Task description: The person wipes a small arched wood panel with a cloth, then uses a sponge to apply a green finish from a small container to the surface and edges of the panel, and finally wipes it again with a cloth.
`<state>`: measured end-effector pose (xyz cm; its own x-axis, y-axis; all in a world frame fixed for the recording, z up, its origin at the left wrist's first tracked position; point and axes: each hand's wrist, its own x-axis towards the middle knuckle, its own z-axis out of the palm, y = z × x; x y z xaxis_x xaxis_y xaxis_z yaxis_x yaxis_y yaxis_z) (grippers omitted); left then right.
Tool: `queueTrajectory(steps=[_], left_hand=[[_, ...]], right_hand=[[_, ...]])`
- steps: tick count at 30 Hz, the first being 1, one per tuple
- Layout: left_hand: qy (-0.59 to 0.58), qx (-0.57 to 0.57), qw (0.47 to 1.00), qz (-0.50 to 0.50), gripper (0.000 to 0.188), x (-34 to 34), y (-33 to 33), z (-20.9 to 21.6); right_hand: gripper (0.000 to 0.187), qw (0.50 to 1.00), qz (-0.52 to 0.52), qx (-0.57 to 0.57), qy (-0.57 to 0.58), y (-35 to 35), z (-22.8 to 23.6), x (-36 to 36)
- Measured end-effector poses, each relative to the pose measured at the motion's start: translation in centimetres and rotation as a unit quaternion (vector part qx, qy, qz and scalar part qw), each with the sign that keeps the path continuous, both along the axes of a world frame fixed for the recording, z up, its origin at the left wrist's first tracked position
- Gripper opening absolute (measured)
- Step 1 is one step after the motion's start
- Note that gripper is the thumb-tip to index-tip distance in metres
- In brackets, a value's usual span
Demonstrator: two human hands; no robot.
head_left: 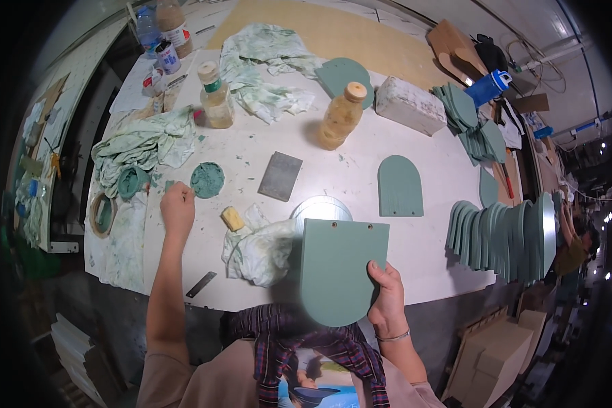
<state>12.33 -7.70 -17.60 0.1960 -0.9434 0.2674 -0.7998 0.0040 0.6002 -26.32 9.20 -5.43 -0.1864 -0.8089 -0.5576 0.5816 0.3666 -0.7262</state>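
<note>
My right hand (387,294) grips a flat green panel (343,268) by its right edge, thumb on the face. The panel is rounded at the near end and has two small holes by its straight far edge. My left hand (178,205) is closed at the left of the table, next to a round tub of dark green paste (207,179). A small greenish edge shows at its fingers, too little to name. Near it are a smaller green-smeared cup (133,182) and a yellow sponge (233,219) on a crumpled, stained cloth (262,251).
A grey rectangular block (280,176) and another green panel (400,187) lie mid-table. Many panels (503,234) stand in a row at right. Bottles (342,117), a white block (411,105) and stained rags (265,68) lie farther back. A dark blade (201,284) sits by the near edge.
</note>
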Motion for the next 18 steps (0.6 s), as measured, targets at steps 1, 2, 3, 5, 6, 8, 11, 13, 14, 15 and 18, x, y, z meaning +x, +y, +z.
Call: queueTrajectory(steps=[1, 2, 3, 5, 6, 8, 11, 13, 14, 15, 18], left_hand=[[0.001, 0.0, 1.0, -0.001, 0.012, -0.13, -0.03, 0.1], [0.006, -0.002, 1.0, 0.007, 0.013, -0.27, 0.01, 0.39], [0.011, -0.005, 1.0, 0.016, 0.013, -0.4, -0.02, 0.5], [0.0, -0.002, 1.0, 0.008, 0.013, -0.35, -0.13, 0.1], [-0.011, 0.001, 1.0, 0.0, 0.013, -0.28, -0.13, -0.03], [-0.018, -0.002, 1.0, 0.01, 0.013, -0.18, -0.24, 0.04], [-0.026, -0.006, 0.999, 0.02, 0.012, 0.05, -0.24, -0.2], [-0.027, -0.008, 0.999, 0.019, 0.012, 0.07, -0.17, -0.25], [-0.013, -0.001, 1.0, 0.026, 0.012, 0.02, -0.09, -0.17], [0.002, 0.006, 0.999, 0.032, 0.012, -0.04, -0.05, -0.08], [-0.012, -0.005, 1.0, 0.009, 0.013, -0.26, 0.05, 0.21]], right_hand=[[0.033, 1.0, -0.002, -0.001, 0.0, 0.01, 0.01, -0.04], [0.033, 1.0, -0.003, -0.001, 0.001, -0.01, 0.01, -0.04], [0.033, 1.0, -0.005, 0.0, 0.003, -0.04, 0.03, -0.02], [0.033, 1.0, -0.004, 0.001, 0.004, -0.01, 0.14, 0.03], [0.033, 1.0, -0.006, 0.002, 0.002, 0.01, 0.2, 0.04], [0.032, 1.0, -0.009, 0.002, 0.001, -0.11, 0.18, 0.02], [0.032, 1.0, -0.008, 0.004, 0.002, 0.01, 0.01, -0.02], [0.032, 1.0, -0.005, 0.002, -0.002, 0.02, -0.05, 0.0], [0.032, 1.0, -0.006, 0.001, -0.002, -0.01, -0.05, 0.02], [0.032, 1.0, -0.007, 0.0, 0.0, -0.04, -0.02, 0.04], [0.032, 1.0, -0.006, 0.001, 0.0, 0.0, 0.17, 0.1]])
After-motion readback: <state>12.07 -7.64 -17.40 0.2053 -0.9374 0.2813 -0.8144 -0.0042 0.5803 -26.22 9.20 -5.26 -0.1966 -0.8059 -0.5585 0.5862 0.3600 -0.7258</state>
